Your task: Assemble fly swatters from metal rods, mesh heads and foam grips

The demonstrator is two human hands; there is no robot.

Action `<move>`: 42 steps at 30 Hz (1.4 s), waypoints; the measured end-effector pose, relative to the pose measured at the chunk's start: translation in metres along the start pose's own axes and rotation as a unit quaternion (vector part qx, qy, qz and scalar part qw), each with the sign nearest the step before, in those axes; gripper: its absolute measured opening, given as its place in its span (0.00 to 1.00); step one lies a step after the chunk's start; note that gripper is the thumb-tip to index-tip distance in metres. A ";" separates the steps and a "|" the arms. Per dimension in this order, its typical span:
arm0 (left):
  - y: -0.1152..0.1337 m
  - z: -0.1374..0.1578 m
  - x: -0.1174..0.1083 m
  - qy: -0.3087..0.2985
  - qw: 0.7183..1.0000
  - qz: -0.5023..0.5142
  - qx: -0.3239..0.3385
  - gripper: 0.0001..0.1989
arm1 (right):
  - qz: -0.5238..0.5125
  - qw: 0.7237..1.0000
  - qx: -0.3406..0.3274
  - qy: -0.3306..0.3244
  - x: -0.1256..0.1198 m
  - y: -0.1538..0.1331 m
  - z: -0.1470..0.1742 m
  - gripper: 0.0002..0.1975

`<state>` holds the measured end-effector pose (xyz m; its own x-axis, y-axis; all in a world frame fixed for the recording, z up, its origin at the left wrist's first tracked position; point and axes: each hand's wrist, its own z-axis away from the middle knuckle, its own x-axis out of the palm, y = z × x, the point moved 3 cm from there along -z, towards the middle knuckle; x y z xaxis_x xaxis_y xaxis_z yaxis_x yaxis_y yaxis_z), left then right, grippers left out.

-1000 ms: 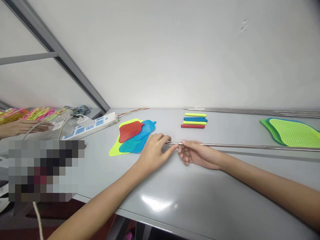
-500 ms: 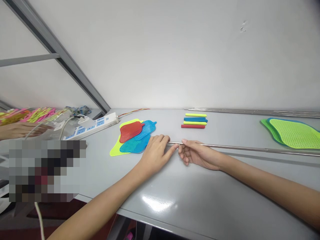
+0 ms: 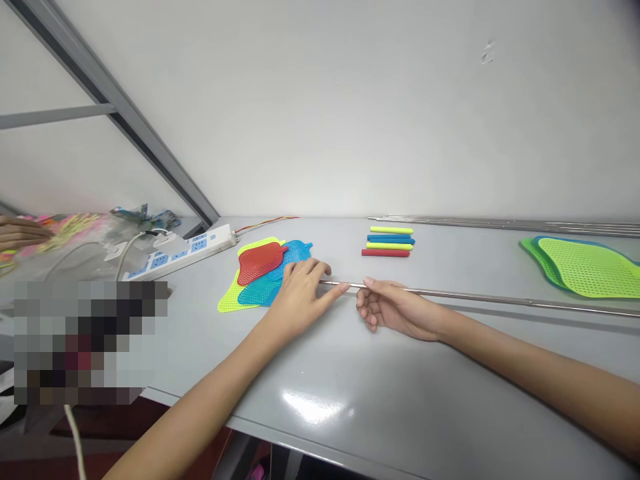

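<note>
A slim metal rod [image 3: 465, 294] runs sideways above the grey table, with stepped thickness like a telescopic rod. My right hand [image 3: 393, 308] pinches it between thumb and curled fingers, palm turned up. At the rod's thin left end is my left hand [image 3: 299, 299], palm down, its thumb along the rod and the fingers bent over the end, which they hide. Just behind and left of that hand lie perforated fly swatter heads: a red one [image 3: 260, 263], blue ones [image 3: 260, 291] and yellow-green ones [image 3: 227, 297].
Yellow, blue and red plastic tubes [image 3: 385, 253] lie in a row behind my hands. More metal rods [image 3: 500, 224] rest along the wall. Green swatter heads [image 3: 590, 267] are at right. A power strip [image 3: 183, 252] and another person's hand [image 3: 20, 233] are at left.
My left hand has shifted a little to the left, showing more of the rod's thin end. My right hand stays in place. The other person's hand has moved left.
</note>
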<state>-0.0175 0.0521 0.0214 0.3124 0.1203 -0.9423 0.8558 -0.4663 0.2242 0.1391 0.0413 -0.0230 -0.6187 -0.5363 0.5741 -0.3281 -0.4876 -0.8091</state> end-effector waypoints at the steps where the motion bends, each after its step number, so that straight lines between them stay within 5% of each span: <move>1: -0.003 -0.001 -0.001 -0.021 1.000 0.008 0.016 0.15 | -0.002 1.000 0.000 0.001 0.000 0.000 0.000 0.18; 15: -0.047 -0.008 -0.027 -0.084 0.991 0.101 -0.010 0.14 | -0.022 1.000 0.006 0.013 -0.001 -0.001 -0.001 0.18; 31: -0.037 -0.006 -0.015 -0.113 0.985 -0.008 0.128 0.13 | 0.024 0.999 0.002 -0.021 0.001 0.002 0.002 0.16; 42: -0.028 -0.005 -0.014 -0.083 0.983 -0.067 0.153 0.13 | 0.012 1.000 -0.006 -0.017 0.000 0.000 0.003 0.15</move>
<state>-0.0435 0.0677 0.0296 0.1131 0.0658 -0.9914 0.7131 -0.7002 0.0348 0.1415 0.0389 -0.0228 -0.6014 -0.5709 0.5590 -0.3221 -0.4670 -0.8235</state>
